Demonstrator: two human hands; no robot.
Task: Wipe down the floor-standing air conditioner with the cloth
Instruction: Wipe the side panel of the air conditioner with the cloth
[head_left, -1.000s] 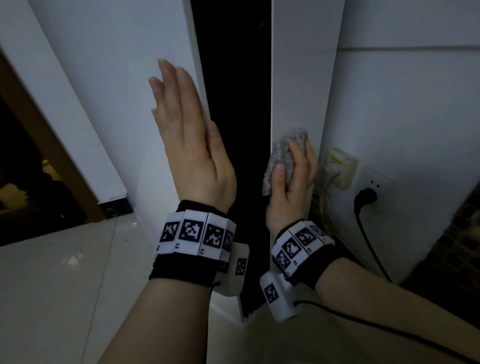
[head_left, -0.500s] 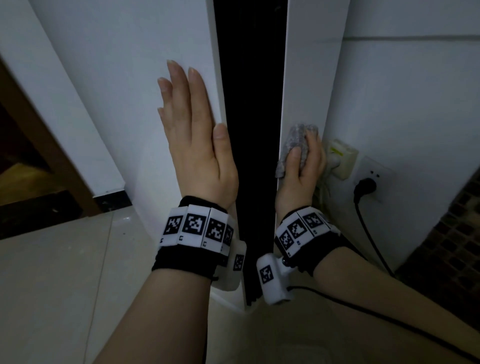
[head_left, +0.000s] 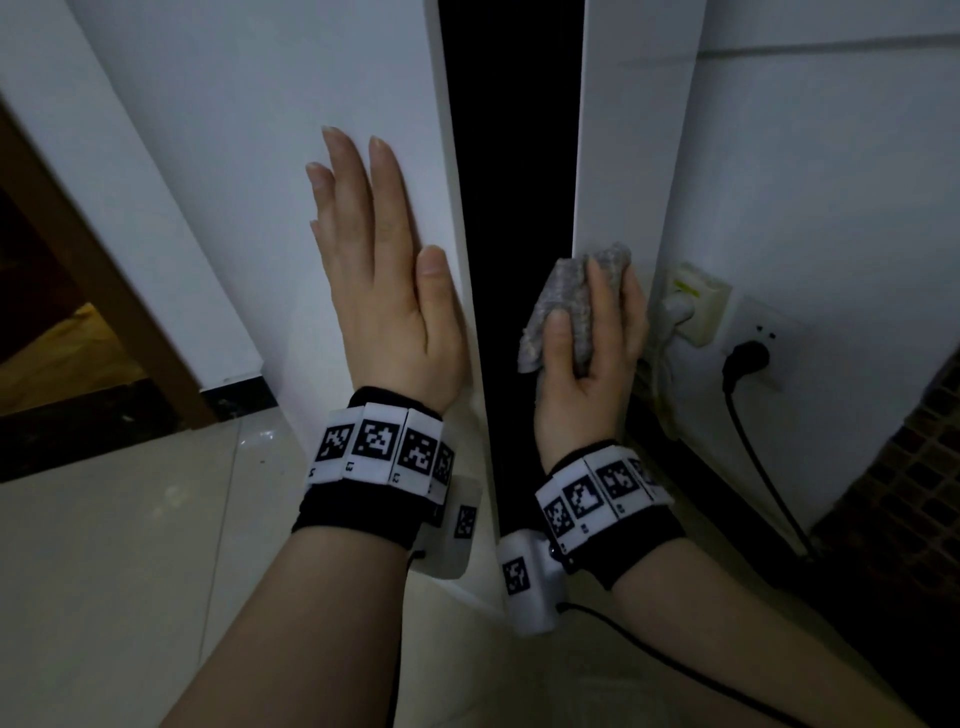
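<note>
**A Dim Room Corner**

The room is dim. The white wall (head_left: 831, 156) on the right has a socket (head_left: 763, 348) with a black plug (head_left: 748, 357) in it, and a black cord (head_left: 763, 467) hangs down. The floor (head_left: 104, 571) has pale, shiny tiles. A brown door frame (head_left: 104, 291) stands on the left.

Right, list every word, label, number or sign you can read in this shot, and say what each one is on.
No plain words, brands or numbers can be read.
Left wristband: square black-and-white code tags; tiny characters beneath, too small to read.
Right wristband: the same kind of tags; small print unreadable.
Air conditioner: no visible label.
Cloth and wall socket: no lettering visible.
</note>
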